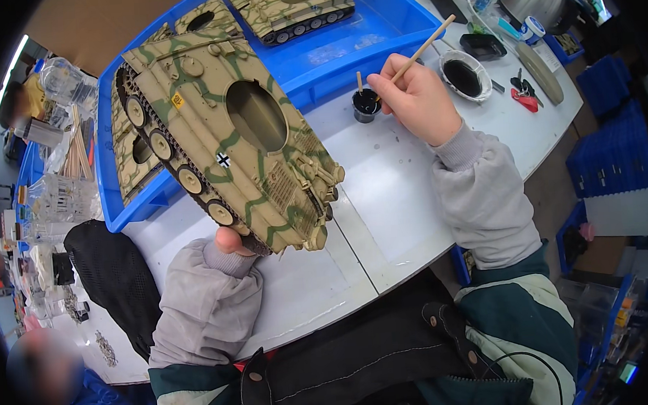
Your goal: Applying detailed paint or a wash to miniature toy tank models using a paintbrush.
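Note:
A camouflage-painted model tank hull (202,91) is tilted up in my left hand (230,241). Only the thumb area shows at its lower edge; the other fingers are behind the hull. The hull has a round opening in its top, and road wheels and track along one side. My right hand (423,101) pinches a slim wooden stick (427,45); its lower end is at a small dark cup (367,109) of black liquid, and I cannot tell whether it has bristles. Another short stick (359,80) stands in that cup.
Behind the hull, a blue tray (394,16) holds more camouflaged hulls (293,7). A plastic-lined bowl of black liquid (463,75) stands right of my hand. A black mesh bag (113,271) lies at left. Another person (52,375) sits at lower left.

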Motion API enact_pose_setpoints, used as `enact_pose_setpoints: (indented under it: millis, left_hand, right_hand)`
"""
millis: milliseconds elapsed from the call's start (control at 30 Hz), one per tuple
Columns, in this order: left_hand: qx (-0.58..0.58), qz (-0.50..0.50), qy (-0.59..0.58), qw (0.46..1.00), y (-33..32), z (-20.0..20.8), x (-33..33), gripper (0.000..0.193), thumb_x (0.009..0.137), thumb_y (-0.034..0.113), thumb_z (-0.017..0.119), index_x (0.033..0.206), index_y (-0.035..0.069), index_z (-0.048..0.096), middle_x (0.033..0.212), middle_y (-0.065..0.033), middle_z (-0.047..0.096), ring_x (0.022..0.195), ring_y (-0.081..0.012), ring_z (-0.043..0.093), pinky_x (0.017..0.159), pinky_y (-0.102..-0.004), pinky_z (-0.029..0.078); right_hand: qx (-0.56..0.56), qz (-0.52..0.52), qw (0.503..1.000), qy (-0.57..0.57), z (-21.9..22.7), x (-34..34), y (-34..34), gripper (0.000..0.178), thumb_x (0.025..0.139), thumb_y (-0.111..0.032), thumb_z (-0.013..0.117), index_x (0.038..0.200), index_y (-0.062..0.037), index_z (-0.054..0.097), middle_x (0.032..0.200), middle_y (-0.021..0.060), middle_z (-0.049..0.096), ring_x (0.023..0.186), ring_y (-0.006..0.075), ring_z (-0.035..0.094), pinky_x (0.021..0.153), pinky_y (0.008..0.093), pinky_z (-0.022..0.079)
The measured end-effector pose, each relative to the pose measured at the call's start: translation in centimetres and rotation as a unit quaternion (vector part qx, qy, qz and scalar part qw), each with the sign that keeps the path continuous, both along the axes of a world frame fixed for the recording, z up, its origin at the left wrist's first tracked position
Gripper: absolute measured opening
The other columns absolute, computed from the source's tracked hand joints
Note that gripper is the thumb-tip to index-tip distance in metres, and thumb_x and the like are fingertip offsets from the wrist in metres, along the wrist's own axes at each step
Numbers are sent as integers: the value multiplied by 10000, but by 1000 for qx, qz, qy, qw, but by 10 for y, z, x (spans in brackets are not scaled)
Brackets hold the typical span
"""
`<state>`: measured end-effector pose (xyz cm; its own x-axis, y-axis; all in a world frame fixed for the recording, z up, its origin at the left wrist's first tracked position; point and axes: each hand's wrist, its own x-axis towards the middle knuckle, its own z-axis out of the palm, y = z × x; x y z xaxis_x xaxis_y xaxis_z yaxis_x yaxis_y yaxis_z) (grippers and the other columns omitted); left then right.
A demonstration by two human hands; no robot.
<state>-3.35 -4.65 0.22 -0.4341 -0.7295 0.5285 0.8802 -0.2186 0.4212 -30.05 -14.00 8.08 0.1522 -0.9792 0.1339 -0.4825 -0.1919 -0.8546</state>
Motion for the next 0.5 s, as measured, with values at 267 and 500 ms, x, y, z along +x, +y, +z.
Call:
enact_pose_setpoints:
  millis: [267, 500]
  left_hand:
    - [-27, -18, 59, 998, -8, 5, -7, 909, 741, 438, 717, 1398, 33, 237, 1394, -138, 353, 1238, -285, 411, 1004, -479, 388]
    - [52, 39, 18, 998, -6, 8, -4, 895, 741, 447, 694, 1381, -1, 258, 1354, -174, 391, 1199, -298, 450, 967, -458, 420]
  right_hand:
    - [-8, 29, 968, -248, 24, 5, 16, 198, 882, -151, 599, 741, -59, 495, 605, 31, 562, 523, 89, 523, 495, 200, 397]
    - [-95, 170, 877, -439, 31, 54, 66, 151, 925, -99, 511, 811, -9, 468, 714, 110, 605, 622, 119, 594, 589, 232, 488]
